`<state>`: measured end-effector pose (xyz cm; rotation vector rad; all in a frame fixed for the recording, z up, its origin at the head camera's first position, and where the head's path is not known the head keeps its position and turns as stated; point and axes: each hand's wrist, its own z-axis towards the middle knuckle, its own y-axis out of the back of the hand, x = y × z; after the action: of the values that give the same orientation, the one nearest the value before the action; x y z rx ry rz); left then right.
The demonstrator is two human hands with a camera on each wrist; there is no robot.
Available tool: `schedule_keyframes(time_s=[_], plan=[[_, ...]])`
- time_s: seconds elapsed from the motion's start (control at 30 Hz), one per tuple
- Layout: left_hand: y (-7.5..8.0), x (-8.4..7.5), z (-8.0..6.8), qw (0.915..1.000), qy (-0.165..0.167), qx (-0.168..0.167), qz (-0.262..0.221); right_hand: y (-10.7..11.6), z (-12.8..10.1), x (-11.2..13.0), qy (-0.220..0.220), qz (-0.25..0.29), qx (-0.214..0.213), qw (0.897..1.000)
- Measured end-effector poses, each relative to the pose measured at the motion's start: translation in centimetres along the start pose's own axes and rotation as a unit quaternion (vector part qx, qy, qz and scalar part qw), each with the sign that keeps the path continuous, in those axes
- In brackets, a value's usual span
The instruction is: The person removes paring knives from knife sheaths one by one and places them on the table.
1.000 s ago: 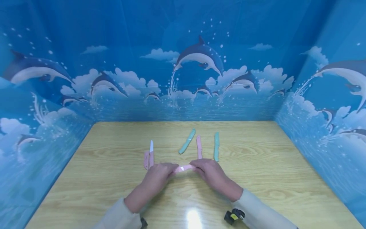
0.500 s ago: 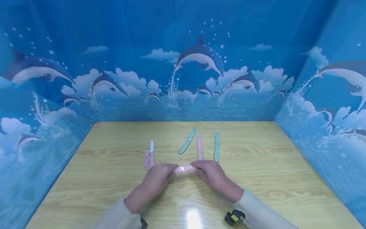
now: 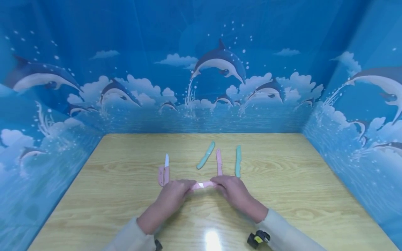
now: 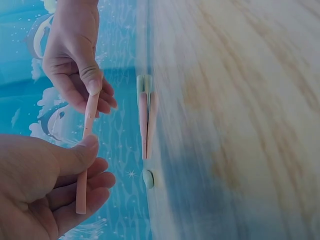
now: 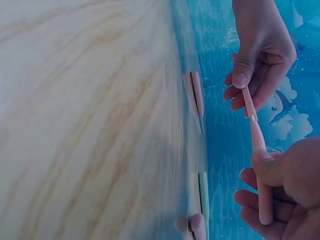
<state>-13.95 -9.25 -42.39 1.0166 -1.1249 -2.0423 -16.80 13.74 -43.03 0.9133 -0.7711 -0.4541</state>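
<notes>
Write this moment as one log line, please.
Left hand: holds pink knife; right hand: holds its other end; blade: sliver showing; table: four more knives, one unsheathed

- Head view: bright, even light, with white glare on the tabletop (image 3: 282, 209) at bottom centre.
- Soft shadows below the left hand (image 3: 176, 192) and right hand (image 3: 233, 191).
- Backdrop (image 3: 176, 21) darker at upper right.
- Wrist views: dimmer; wood grain blurred, bluish shade at lower centre.
</notes>
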Motion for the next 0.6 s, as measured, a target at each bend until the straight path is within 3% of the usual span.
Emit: schedule_keyframes(time_s=[0.6], plan=[[-0.18,-0.04,-0.17,0.9999,0.010,-0.007,-0.003,0.08,-0.31,-0.09,-0.011,0.000,-0.006,1.000]])
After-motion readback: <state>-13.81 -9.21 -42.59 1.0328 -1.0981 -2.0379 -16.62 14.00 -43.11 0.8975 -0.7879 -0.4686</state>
